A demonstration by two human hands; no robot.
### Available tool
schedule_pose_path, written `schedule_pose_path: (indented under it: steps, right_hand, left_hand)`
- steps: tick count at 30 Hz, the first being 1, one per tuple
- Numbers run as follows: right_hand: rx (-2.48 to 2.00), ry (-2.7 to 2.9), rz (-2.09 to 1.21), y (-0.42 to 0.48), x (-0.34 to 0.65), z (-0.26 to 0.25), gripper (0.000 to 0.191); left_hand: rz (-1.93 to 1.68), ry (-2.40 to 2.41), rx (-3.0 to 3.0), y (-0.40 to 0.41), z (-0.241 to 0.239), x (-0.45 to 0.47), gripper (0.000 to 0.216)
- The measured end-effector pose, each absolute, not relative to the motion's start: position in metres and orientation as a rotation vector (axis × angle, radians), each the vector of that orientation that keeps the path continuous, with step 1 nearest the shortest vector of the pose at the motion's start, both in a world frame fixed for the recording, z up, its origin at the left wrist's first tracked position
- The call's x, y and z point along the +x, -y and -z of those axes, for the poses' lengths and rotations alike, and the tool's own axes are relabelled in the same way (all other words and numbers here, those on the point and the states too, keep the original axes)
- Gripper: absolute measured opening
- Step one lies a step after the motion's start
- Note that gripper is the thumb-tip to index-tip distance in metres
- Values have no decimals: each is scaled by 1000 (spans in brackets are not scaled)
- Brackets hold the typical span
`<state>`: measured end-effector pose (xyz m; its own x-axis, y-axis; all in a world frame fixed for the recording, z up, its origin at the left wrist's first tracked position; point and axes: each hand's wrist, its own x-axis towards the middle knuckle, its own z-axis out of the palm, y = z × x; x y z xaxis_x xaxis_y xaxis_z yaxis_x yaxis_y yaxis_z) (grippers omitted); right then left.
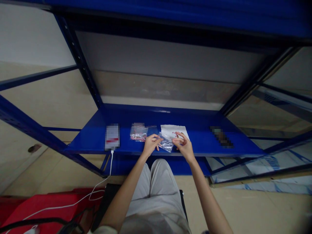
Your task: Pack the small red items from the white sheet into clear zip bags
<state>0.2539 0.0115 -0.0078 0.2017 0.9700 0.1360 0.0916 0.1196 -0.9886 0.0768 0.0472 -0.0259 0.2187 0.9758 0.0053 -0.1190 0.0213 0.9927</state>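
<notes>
The small clear plastic bag [166,142] sits between my two hands, pinched at its left edge by my left hand [150,145] and at its right edge by my right hand [184,147]. It is lifted slightly off the blue shelf [207,143], and I cannot tell what is inside it. Both forearms reach forward from my lap, my wrists close together, fingers curled in a narrow pinch around the bag's rim, with the left thumb and forefinger pointing toward the right hand. My right fingers are bent inward, the knuckles raised.

Just beyond my right hand, partly under it, lies a white sheet [173,130] with a few small reddish marks. Beyond my left hand and a little to its left lies another clear bag holding reddish pieces [138,132]. Further left of that hand is a blurred rectangular device [112,136] with a white cable [107,175] running down from it, past my left forearm, towards a red surface [41,204] by my left elbow. Well to the right of my right hand, a dark blurred object [221,136] rests on the same shelf. My light trousers [156,191] show below, between my arms.
</notes>
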Motion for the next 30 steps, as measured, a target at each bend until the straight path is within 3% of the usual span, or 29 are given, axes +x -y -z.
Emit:
schedule_pose_path:
  steps: [3, 9, 13, 30]
  right_hand:
    - [-1270, 1198, -918, -9, 262, 12, 55]
    - [-1326, 1380, -807, -1, 258, 4, 32]
    - [-1349, 1415, -750, -1, 246, 4, 34]
    - [-1212, 1125, -1062, -17, 222, 29, 27]
  left_hand:
    - [-1113, -985, 1205, -48, 26, 77, 32]
    - [-1043, -959, 1282, -48, 27, 75, 32]
    - [-972, -929, 1382, -46, 25, 74, 32]
    - [-1039, -849, 1313, -50, 23, 72, 37]
